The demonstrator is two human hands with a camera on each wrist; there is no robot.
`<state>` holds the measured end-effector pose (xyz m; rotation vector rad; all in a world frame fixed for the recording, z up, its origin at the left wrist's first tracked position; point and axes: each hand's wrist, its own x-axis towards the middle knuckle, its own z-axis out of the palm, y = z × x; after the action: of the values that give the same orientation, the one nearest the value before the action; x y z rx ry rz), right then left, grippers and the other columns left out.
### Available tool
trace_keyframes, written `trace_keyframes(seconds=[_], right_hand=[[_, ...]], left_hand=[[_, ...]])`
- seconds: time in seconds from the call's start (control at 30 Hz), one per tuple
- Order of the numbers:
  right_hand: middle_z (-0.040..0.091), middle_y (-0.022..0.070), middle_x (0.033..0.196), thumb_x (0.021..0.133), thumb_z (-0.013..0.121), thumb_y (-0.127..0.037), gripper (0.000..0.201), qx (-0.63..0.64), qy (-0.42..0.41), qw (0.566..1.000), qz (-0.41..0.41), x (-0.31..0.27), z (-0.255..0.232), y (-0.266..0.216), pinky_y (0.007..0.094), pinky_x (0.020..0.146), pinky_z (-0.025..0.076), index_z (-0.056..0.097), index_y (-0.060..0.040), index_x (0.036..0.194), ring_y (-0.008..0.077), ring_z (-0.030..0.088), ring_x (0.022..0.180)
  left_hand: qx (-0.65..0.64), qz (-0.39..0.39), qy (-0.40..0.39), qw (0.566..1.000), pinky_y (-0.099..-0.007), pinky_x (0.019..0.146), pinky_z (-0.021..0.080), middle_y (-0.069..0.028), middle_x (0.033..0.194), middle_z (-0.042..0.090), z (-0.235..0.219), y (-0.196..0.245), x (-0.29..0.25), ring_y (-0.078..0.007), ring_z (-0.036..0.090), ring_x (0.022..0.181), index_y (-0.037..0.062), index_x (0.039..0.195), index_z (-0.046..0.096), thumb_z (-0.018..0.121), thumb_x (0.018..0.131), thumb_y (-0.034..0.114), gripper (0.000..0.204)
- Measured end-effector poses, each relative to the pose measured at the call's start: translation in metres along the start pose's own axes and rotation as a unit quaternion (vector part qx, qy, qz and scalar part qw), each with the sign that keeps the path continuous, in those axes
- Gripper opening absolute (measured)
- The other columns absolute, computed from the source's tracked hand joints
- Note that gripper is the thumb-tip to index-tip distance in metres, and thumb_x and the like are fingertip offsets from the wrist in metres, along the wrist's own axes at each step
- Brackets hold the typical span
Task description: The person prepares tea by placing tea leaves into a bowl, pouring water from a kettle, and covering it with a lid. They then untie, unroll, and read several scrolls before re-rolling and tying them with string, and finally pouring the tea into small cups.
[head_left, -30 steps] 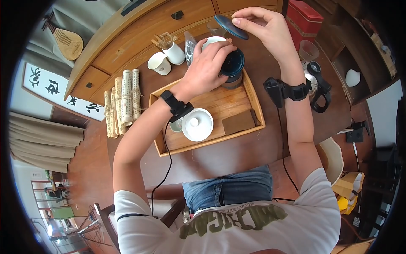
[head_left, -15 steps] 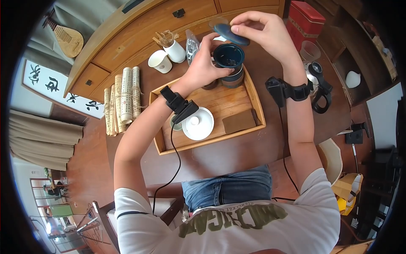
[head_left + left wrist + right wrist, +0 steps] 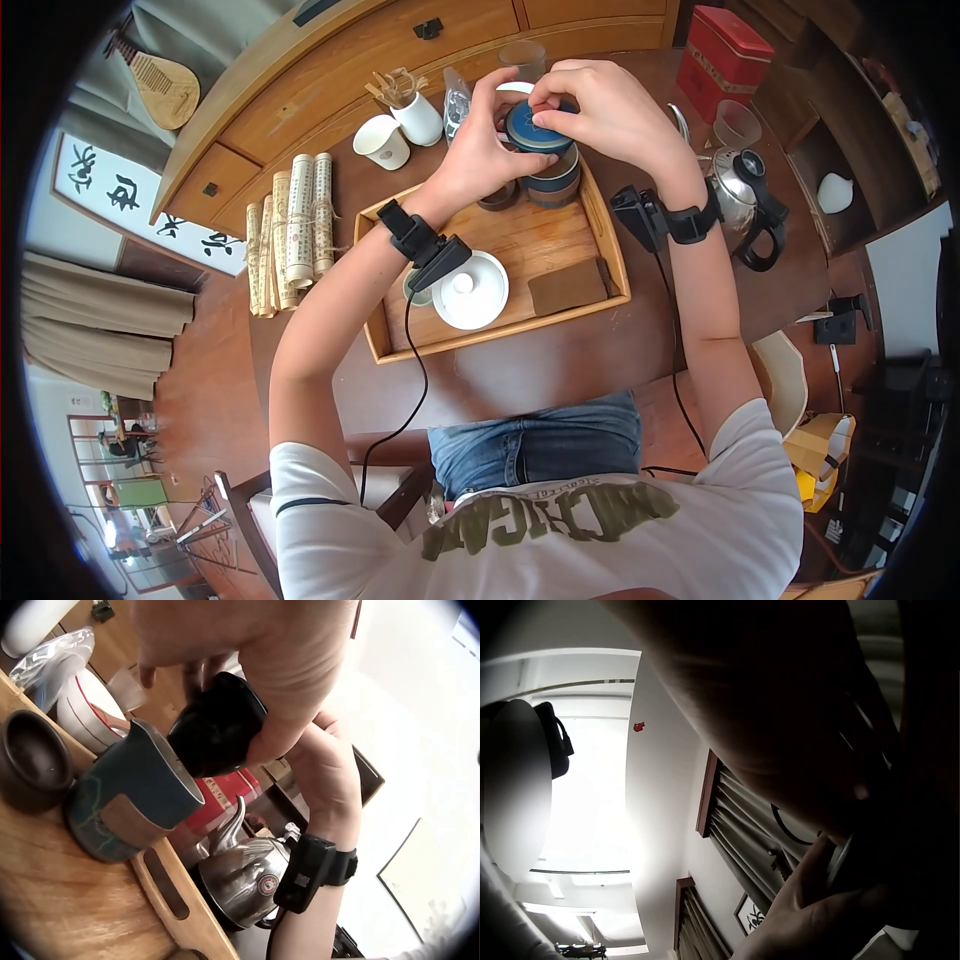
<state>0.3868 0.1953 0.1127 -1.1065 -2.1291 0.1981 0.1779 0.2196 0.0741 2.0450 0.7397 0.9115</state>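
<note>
In the head view my left hand (image 3: 478, 160) holds a dark blue cup, thumb and fingers round its sides. My right hand (image 3: 615, 115) pinches the top of a round blue lid (image 3: 530, 130), which lies over the cup's mouth. The dark cup (image 3: 217, 727) shows in the left wrist view, close over a blue spouted pitcher (image 3: 131, 791) with a brown band. That pitcher (image 3: 556, 188) stands in the far right corner of the wooden tray (image 3: 500, 340). A small dark brown cup (image 3: 36, 761) sits beside it. The right wrist view is mostly dark.
On the tray are a white lidded bowl (image 3: 480, 310) and a folded brown cloth (image 3: 568, 288). Right of it stand a steel kettle (image 3: 735, 195), a clear cup (image 3: 738, 122) and a red tin (image 3: 725, 60). Bamboo scrolls (image 3: 298, 225) and white cups (image 3: 380, 147) lie left.
My right hand has brought the lid down and left, from beside the cup onto its mouth. The left hand shifted from over the cup's rim to its side.
</note>
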Motion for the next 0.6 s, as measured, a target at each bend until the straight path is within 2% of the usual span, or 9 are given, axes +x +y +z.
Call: trace_keyframes(seconds=[0.1,0.2,0.3,0.4,0.6], right_hand=[[0.071,0.0107,0.089,0.083,0.073,-0.023,0.021,-0.003,-0.003,1.0,-0.002,0.0,0.001,-0.002,0.0412,0.077,0.053,0.076,-0.0053,0.094,0.0298,0.068,0.087],[0.071,0.0111,0.091,0.083,0.073,-0.023,0.022,-0.002,-0.003,1.0,0.0,0.001,0.004,-0.001,0.0412,0.078,0.053,0.076,-0.0053,0.096,0.0302,0.068,0.087],[0.072,0.0119,0.094,0.084,0.072,-0.023,0.024,0.002,-0.005,1.0,0.001,0.001,0.005,0.0,0.0409,0.079,0.054,0.076,-0.0052,0.099,0.031,0.069,0.09],[0.073,0.0131,0.098,0.085,0.072,-0.024,0.027,0.021,0.014,1.0,-0.002,0.001,0.005,0.002,0.0404,0.082,0.055,0.075,-0.0045,0.104,0.0319,0.07,0.094],[0.074,0.015,0.102,0.088,0.072,-0.026,0.033,0.041,0.069,0.997,0.006,0.003,-0.001,0.002,0.04,0.085,0.056,0.073,-0.0025,0.111,0.0318,0.072,0.097]], left_hand=[[-0.014,0.01,-0.005,1.0,-0.0444,0.116,0.043,-0.0179,0.138,0.054,0.0,-0.002,-0.001,-0.0296,0.053,0.134,0.0041,0.154,0.027,0.088,0.076,0.003,0.099],[-0.014,-0.013,-0.015,1.0,-0.0427,0.116,0.043,-0.0167,0.139,0.054,-0.002,-0.003,0.0,-0.0279,0.053,0.134,0.0038,0.152,0.032,0.088,0.076,0.004,0.094],[0.008,0.015,0.007,1.0,-0.0385,0.107,0.05,-0.0141,0.134,0.058,-0.001,-0.014,0.001,-0.0256,0.061,0.122,0.0033,0.147,0.039,0.09,0.073,0.012,0.091],[-0.002,-0.012,-0.016,1.0,-0.0393,0.114,0.044,-0.0142,0.138,0.053,-0.003,-0.007,-0.001,-0.0257,0.053,0.133,0.0033,0.149,0.036,0.087,0.076,0.003,0.088],[0.039,-0.017,0.022,0.999,-0.0377,0.113,0.044,-0.0154,0.137,0.05,-0.015,-0.011,-0.008,-0.0239,0.052,0.13,0.0029,0.144,0.038,0.085,0.075,0.002,0.084]])
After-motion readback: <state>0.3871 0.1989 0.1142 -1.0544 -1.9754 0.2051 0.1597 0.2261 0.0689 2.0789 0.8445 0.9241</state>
